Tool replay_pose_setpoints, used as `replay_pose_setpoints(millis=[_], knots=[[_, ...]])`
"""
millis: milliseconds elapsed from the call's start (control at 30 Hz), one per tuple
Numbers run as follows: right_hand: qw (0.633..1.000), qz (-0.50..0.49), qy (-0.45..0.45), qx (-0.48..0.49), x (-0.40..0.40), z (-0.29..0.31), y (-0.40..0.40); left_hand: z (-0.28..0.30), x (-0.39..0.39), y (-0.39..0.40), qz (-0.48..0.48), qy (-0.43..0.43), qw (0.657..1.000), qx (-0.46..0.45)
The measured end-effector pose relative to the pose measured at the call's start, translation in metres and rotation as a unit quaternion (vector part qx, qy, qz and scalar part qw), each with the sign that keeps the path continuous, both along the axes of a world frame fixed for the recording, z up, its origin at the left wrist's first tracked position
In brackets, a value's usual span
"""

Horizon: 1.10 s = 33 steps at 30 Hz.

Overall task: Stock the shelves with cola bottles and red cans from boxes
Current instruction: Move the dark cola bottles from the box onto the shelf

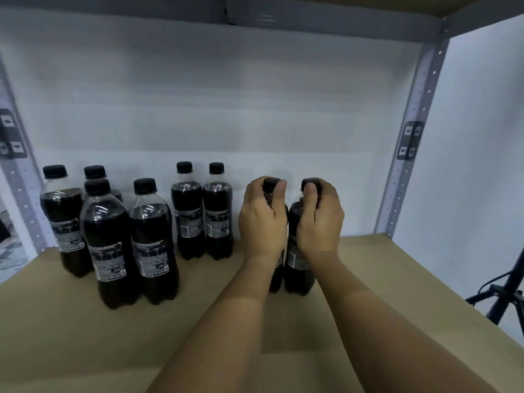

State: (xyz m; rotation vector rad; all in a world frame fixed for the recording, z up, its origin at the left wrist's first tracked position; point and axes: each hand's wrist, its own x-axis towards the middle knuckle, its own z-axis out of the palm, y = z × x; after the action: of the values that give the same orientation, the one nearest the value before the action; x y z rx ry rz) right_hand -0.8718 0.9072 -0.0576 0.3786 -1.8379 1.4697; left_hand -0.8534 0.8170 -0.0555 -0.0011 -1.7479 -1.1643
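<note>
The neck of one cola bottle [276,275] is gripped by the curled fingers of the left hand [262,219], and that of a second cola bottle [297,268] by the right hand [320,219]. Both are held upright, caps up, side by side and touching on the shelf board [382,279]. Dark cola nearly to the shoulder is contained in each. Six more bottles [153,242] are stood upright to the left.
</note>
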Motion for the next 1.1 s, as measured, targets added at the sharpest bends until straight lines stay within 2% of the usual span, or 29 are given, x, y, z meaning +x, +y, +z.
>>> replay_pose_setpoints(millis=[400,500,567,633,700,833,1100], knots=[[0.999,0.004,0.034,-0.024,-0.04,-0.003,-0.009,-0.002,-0.036,-0.011,-0.039,0.004,0.999,0.022],[0.999,0.025,0.017,-0.017,-0.034,-0.003,-0.003,-0.003,-0.032,-0.012,-0.066,-0.014,0.997,0.027],[0.999,0.042,-0.01,0.011,-0.026,-0.006,0.004,-0.006,-0.027,-0.016,-0.046,-0.056,0.997,-0.003],[0.998,0.048,-0.042,0.013,-0.016,-0.01,0.014,-0.012,-0.011,-0.02,-0.029,-0.107,0.993,-0.031],[0.997,0.052,-0.061,0.008,0.0,-0.016,0.023,-0.022,0.011,-0.024,-0.043,-0.112,0.992,-0.033],[0.997,0.038,-0.03,0.059,0.055,-0.034,0.034,-0.052,0.065,-0.028,-0.088,-0.125,0.988,-0.018],[0.985,0.141,-0.091,0.047,0.201,-0.082,0.034,-0.088,0.213,-0.033,-0.169,-0.136,0.976,0.008]])
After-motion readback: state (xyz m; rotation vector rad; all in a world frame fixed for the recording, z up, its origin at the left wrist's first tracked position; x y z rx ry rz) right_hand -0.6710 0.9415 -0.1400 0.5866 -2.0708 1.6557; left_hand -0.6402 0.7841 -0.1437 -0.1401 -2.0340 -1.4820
